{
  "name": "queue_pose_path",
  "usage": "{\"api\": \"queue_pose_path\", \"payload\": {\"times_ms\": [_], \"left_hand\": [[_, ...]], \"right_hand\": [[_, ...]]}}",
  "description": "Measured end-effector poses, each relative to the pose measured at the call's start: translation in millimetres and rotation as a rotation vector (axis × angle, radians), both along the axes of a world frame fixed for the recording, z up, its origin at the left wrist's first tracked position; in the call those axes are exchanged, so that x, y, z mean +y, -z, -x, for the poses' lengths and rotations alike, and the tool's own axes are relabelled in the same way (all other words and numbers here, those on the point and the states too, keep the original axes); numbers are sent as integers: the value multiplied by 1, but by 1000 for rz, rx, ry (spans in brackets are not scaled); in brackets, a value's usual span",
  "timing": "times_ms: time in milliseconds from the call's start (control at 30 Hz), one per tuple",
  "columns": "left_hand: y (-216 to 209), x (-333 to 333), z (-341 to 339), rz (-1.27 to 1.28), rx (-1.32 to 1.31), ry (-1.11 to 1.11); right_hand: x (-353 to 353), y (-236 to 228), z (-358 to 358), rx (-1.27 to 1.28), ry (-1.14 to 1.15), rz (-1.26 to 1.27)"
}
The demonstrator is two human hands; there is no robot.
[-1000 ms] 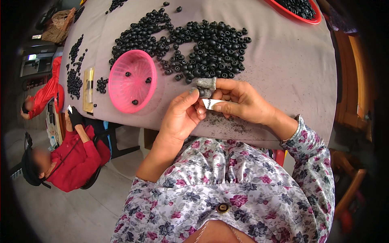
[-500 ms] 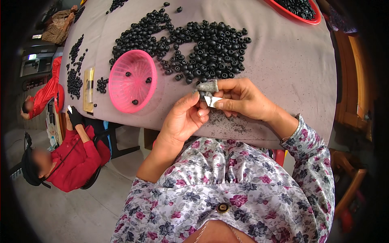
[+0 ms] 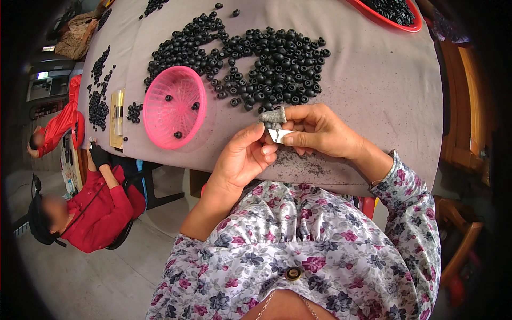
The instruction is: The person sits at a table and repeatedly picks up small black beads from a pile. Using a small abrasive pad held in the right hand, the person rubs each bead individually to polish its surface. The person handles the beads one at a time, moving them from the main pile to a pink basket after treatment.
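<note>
My left hand pinches a small black rounded piece between thumb and fingertips; the fingers hide most of it. Against it, my right hand holds a small white flat piece with a dark line across it, gripped under the thumb. A grey cloth finger cover sits on the right index fingertip. Beyond the hands spreads a pile of black rounded pieces, many showing a round hole. To the left stands a pink mesh basket, with several of the black pieces inside.
Dark crumbs are scattered by the table's near edge. A red basin of black parts stands at the far right. Left of the basket lies a yellowish clear packet. A co-worker in a red top sits at the left side.
The white piece has turned slightly in my right fingers and its dark line shows more upright. My left hand has barely moved. The co-worker's hands have shifted a little.
</note>
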State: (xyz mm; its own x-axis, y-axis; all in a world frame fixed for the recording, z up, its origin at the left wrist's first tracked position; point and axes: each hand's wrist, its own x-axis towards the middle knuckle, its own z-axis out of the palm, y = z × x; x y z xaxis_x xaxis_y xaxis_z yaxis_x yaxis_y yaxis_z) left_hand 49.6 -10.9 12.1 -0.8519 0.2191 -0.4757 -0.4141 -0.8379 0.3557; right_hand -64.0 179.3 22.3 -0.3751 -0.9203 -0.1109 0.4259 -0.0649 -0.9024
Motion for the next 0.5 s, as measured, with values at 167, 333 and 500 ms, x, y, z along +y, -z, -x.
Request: {"api": "queue_pose_path", "payload": {"times_ms": [167,333,500], "left_hand": [[-2,2,0,-42,-10,0],[-3,2,0,-17,-23,-12],[-3,4,0,9,-9,-13]], "right_hand": [[1,3,0,-19,-4,6],[-1,1,-1,5,9,9],[1,1,0,-3,-4,10]]}}
